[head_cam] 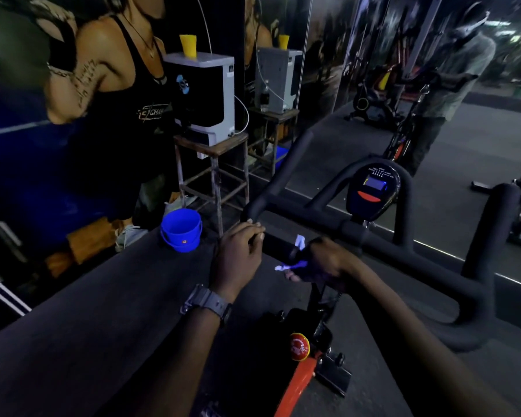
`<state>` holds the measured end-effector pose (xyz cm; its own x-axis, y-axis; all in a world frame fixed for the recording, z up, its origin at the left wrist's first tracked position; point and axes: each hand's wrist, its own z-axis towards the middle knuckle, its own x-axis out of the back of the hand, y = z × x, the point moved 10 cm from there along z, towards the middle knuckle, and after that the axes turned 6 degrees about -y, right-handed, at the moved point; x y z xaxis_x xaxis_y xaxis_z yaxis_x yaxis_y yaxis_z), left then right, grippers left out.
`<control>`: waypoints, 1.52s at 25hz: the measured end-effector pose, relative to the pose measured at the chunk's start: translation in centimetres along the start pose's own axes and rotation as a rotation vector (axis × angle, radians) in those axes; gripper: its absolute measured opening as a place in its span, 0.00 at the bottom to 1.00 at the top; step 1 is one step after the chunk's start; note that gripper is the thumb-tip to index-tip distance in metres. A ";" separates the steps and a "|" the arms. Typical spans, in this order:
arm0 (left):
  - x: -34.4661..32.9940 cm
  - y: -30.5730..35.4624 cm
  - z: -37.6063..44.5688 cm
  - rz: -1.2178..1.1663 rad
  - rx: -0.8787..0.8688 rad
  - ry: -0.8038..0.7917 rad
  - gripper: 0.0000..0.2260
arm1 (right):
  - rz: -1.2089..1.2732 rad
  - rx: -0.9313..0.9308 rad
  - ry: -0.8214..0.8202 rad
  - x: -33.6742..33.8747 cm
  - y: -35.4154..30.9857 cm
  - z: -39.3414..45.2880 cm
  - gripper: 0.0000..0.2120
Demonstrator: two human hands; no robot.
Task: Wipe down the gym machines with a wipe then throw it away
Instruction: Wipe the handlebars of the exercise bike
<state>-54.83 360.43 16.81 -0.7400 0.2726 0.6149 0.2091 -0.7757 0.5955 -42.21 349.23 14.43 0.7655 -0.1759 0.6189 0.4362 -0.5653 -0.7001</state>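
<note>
Low in the middle of the frame, your left hand (240,256) curls its grip round the black handlebar (376,240) of the exercise bike. Just right of it, your right hand (325,264) clamps the white wipe (299,253) against the same bar. A blue bucket (181,233) stands on the floor, left of centre, beside a stool (212,173).

Open floor left of the handlebar (328,224); blue bucket (181,233) and stool (214,176) beyond.

Dim gym, spin bike handlebars (373,233), wall mirror (433,85), fitness mural (103,85), rubber floor (88,326)
</note>
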 end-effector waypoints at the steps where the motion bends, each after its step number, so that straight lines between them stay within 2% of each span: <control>1: 0.1 0.0 0.0 -0.004 0.006 0.004 0.08 | 0.075 -0.017 0.023 0.4 0.5 0.7 0.18; 5: 0.9 -0.1 0.5 0.006 0.042 0.013 0.07 | 0.008 0.077 0.026 0.3 -3.1 3.0 0.12; 7: 0.8 -0.5 1.5 0.039 0.089 -0.011 0.09 | -0.128 0.148 0.065 0.1 -6.3 5.6 0.09; 9: 0.5 -1.2 2.7 0.074 0.174 -0.049 0.13 | -0.272 0.166 0.181 0.7 -8.3 7.6 0.03; 12: 0.2 -2.3 3.9 0.099 0.244 -0.103 0.15 | -0.340 0.178 0.202 0.4 -7.0 8.2 0.11; 14: 0.0 -2.5 4.3 0.093 0.240 -0.114 0.15 | -0.440 0.205 0.119 -0.2 -6.1 7.1 0.16; 17: 0.0 -3.0 4.5 0.073 0.279 -0.096 0.15 | -0.486 0.132 -0.081 0.1 -3.5 5.0 0.15; 19: 0.0 -2.9 4.4 0.077 0.277 -0.095 0.15 | -0.268 0.023 -0.191 0.2 -1.1 4.3 0.13; 21: -0.1 -2.9 4.6 0.087 0.274 -0.112 0.15 | -0.089 0.020 -0.125 0.4 -1.7 4.6 0.11; 22: -0.1 -2.9 4.7 0.089 0.268 -0.125 0.15 | -0.109 0.085 -0.046 0.5 -2.9 5.5 0.11; 24: -0.2 -2.3 5.0 0.076 0.234 -0.138 0.12 | -0.303 0.230 0.146 0.4 -6.0 7.2 0.10; 27: -1.8 -2.1 6.2 0.076 0.216 -0.219 0.14 | -0.403 0.312 0.388 1.7 -9.1 7.9 0.09; 31: -3.6 -4.1 6.8 -0.048 0.293 -0.284 0.25 | -0.795 0.356 0.408 2.5 -11.6 6.8 0.11; 33: -3.8 -5.0 6.6 -0.026 0.322 -0.283 0.26 | -0.944 0.355 0.381 3.1 -11.1 5.6 0.11; 38: -3.1 -4.4 6.5 0.008 0.296 -0.224 0.25 | -0.956 0.316 0.349 3.2 -10.4 5.8 0.12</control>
<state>-49.31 366.71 15.59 -0.5864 0.4106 0.6982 0.4139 -0.5891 0.6940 -41.56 359.22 21.67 -0.1161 -0.0187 0.9931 0.9257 -0.3646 0.1013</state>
